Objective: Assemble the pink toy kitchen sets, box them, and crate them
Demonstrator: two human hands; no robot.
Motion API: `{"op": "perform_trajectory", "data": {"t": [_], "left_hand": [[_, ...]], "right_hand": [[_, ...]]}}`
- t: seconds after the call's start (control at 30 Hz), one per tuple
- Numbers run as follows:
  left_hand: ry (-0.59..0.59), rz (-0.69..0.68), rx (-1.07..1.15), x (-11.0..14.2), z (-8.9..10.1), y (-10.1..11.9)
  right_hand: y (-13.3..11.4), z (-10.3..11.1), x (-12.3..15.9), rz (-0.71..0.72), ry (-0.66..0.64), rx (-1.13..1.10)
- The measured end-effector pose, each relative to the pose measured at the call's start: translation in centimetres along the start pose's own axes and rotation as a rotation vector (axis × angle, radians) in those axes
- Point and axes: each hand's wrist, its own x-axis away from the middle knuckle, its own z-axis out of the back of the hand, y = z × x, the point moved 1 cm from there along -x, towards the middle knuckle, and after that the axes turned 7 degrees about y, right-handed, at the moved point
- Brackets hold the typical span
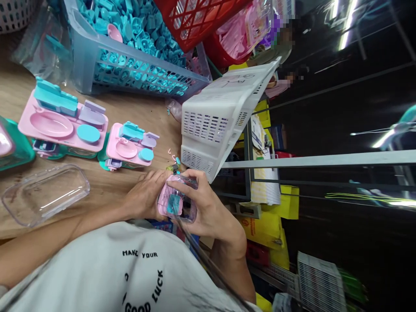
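Both of my hands hold a small pink toy part (pixel 175 203) with a teal square piece on it, close to my chest at the wooden table's edge. My left hand (pixel 144 195) grips its left side with fingers curled. My right hand (pixel 203 208) wraps its right side, thumb laid across the top. A clear plastic piece seems to cover part of the toy. A small green and yellow tool (pixel 173 167) lies just beyond my fingers.
Two assembled pink and teal toy sinks (pixel 61 121) (pixel 130 145) stand on the table (pixel 107 182). A clear plastic lid (pixel 43 193) lies at the left. A blue basket of teal parts (pixel 130 47), a red basket (pixel 198 17) and a white basket (pixel 221 117) stand behind.
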Motion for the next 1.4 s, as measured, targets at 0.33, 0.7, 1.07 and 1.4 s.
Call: {"op": "perform_trajectory", "data": {"t": [0.33, 0.7, 1.07, 1.4], "left_hand": [[-0.009, -0.003, -0.041, 0.0, 0.1, 0.0], [-0.016, -0.024, 0.001, 0.0, 0.3, -0.2], [0.105, -0.211, -0.152, 0.1, 0.2, -1.1], [0.273, -0.417, -0.654, 2.8, 2.6, 1.7]], "right_hand": [[-0.2, -0.4, 0.7, -0.068, 0.030, -0.049], [0.6, -1.5, 1.2, -0.094, 0.042, -0.114], [1.1, -8.7, 5.1, -0.252, 0.561, -0.120], [3.5, -10.4, -2.5, -0.328, 0.796, -0.114]]}}
